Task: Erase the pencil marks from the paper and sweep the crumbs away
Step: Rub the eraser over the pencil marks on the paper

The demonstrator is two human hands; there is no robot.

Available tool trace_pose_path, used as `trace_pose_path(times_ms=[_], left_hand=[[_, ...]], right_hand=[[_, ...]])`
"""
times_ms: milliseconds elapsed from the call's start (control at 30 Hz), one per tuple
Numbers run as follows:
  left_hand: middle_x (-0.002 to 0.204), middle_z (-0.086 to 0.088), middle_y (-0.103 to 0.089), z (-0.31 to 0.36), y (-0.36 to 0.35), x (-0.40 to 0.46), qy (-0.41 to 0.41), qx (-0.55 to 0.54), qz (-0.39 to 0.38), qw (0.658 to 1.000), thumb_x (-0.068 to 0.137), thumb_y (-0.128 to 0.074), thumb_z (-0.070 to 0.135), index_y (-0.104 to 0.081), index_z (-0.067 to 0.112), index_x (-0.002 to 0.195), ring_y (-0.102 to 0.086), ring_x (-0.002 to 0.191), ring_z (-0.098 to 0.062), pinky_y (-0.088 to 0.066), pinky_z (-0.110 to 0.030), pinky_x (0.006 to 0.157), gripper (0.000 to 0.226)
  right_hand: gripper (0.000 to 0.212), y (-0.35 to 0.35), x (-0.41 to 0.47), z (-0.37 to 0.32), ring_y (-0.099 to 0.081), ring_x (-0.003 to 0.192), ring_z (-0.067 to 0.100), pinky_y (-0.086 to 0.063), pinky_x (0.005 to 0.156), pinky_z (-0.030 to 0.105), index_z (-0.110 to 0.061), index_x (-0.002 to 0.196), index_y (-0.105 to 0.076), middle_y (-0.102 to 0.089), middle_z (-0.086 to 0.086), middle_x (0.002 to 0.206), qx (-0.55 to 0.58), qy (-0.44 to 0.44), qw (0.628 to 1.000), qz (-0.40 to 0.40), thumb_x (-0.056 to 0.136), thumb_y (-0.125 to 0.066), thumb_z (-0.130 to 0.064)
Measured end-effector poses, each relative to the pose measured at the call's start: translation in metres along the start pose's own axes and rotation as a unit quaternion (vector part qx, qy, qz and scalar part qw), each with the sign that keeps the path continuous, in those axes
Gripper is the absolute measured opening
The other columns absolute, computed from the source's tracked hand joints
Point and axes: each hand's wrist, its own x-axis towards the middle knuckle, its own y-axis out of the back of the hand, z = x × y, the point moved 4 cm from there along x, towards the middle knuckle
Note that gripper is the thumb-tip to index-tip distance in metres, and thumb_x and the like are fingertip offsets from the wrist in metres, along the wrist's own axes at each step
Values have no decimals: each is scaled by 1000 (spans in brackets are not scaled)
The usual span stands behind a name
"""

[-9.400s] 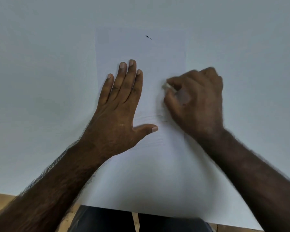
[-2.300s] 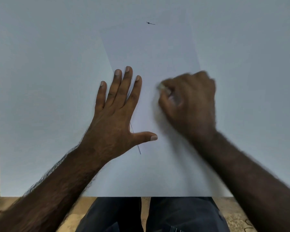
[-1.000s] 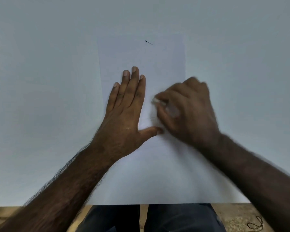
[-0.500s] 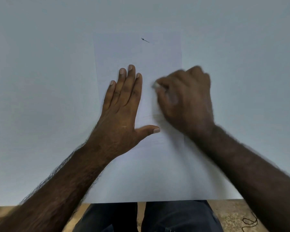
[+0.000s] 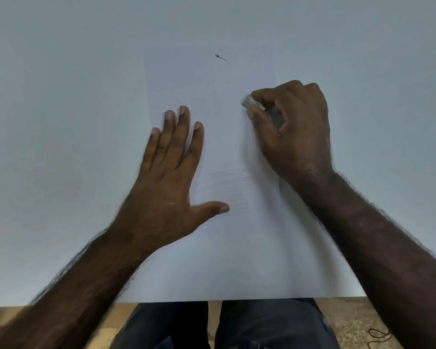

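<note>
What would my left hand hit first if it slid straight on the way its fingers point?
Nothing solid: the left hand would cross bare paper, passing left of the small dark mark, onto the white table.

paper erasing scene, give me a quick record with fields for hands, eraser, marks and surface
left hand: left hand lies flat, fingers straight, pressing the paper
right hand: right hand pinches the eraser near the sheet's right edge
eraser: white, its tip toward the paper
marks: faint pencil lines between the hands; small dark mark near the top
surface: white table
crumbs: too small to tell
</note>
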Motion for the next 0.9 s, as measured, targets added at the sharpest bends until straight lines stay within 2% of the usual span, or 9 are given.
trace_pose_path(times_ms=[133,267,333,467,600,667,767,833,900], left_hand=[[177,-14,17,-2,3,-7,10,9,-6,1000,86,-46,90,3,9,169,19,164,-31,0,-55,133,126],[177,-15,13,7,-1,-1,51,-6,30,998,85,-50,91,-1,9,170,15,164,-30,-1,-53,134,128],[177,-16,9,10,-3,0,61,-2,47,997,86,-46,92,-4,8,170,12,165,-31,-2,-53,134,126],[177,-18,8,12,-4,0,60,12,51,997,88,-49,89,-5,6,169,10,165,-33,-6,-55,133,125],[177,-15,17,6,0,-2,45,14,11,999,86,-54,81,3,10,170,18,164,-31,-1,-54,133,124],[176,-14,19,3,3,-2,39,22,-3,999,83,-55,82,5,11,170,20,163,-30,0,-53,134,127],[176,-15,19,3,4,-2,41,25,-9,999,82,-55,84,5,11,170,20,163,-30,0,-53,134,129],[176,-14,19,4,4,-2,42,17,-10,999,82,-55,84,4,11,170,19,164,-30,0,-52,134,128],[176,-14,18,4,4,-2,43,14,-9,999,83,-54,84,4,12,170,19,164,-30,1,-52,134,127]], right_hand=[[23,8,-14,-14,-58,96,15,-45,93,36,-21,120,-77,-73,-6,101,3,-29,1000,-8,104,-72,-36],[24,6,-58,-43,-60,97,22,-47,92,40,-20,123,-76,-72,-4,104,4,-32,995,-99,101,-74,-29],[22,4,-73,-46,-62,101,22,-49,93,40,-18,121,-77,-73,-1,109,-9,-33,992,-120,99,-76,-24],[21,13,-74,-40,-61,97,17,-49,92,37,-17,118,-78,-73,-4,105,1,-57,994,-92,98,-75,-20],[26,20,-70,-39,-59,91,10,-43,89,24,-17,126,-75,-72,-8,102,28,-97,993,-68,100,-74,-20],[26,22,-71,-38,-64,90,9,-47,85,20,-21,127,-74,-72,-11,101,84,-139,984,-77,101,-75,-21],[24,25,-72,-38,-70,93,10,-50,81,10,-23,123,-75,-75,-10,100,218,-231,944,-93,100,-78,-20],[21,24,-73,-38,-74,92,18,-57,82,23,-19,116,-75,-78,0,98,339,-298,888,-87,97,-81,-14],[22,22,-74,-36,-72,87,33,-57,73,30,-14,113,-73,-76,17,95,431,-346,830,-76,94,-82,-7]])
